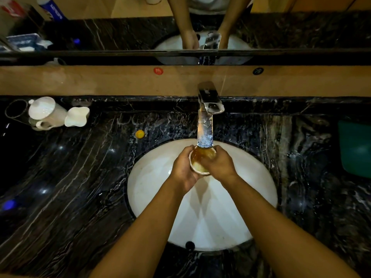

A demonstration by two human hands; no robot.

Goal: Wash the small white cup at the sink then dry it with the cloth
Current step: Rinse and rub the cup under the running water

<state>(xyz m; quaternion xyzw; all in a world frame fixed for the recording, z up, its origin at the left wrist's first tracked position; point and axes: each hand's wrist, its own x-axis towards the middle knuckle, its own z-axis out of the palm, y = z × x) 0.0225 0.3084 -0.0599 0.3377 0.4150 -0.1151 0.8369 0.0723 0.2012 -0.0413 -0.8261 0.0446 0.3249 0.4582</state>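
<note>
The small white cup [197, 166] is held over the white sink basin [152, 181], right under the chrome tap [208, 105]. Water runs from the tap into the cup, which holds brownish liquid. My left hand [183, 169] grips the cup from the left and underneath. My right hand [219, 164] wraps its right side, fingers on the rim. The cup's lower body is hidden by both hands. No cloth shows in this view.
A white lidded pot [47, 111] and a small white jug [77, 116] stand on the dark marble counter [70, 177] at the back left. A yellow cap [140, 134] lies near the basin. A green tub [356, 147] sits at the right edge. A mirror runs behind.
</note>
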